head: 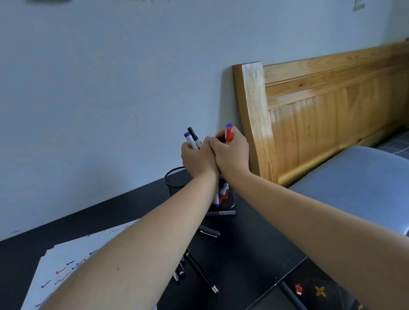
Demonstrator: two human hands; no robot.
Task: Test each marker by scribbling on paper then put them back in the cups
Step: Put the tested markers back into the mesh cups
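Left hand (pixel 197 159) is curled tight round two markers, a blue-capped marker (pixel 189 139) and a black-capped marker (pixel 194 135), both poking up. Right hand (pixel 230 154) is pressed right against it, fingers wrapped round a red marker (pixel 228 134), also upright. One mesh cup (pixel 177 182) sits at 7 o'clock from the hands. A second mesh cup (pixel 226 197) with markers inside is at 6. Loose pens (pixel 202 273) lie further down at 6 on the black desk (pixel 249 252), scribbled paper (pixel 63 252) at 8, wooden headboard (pixel 334 108) at 3.
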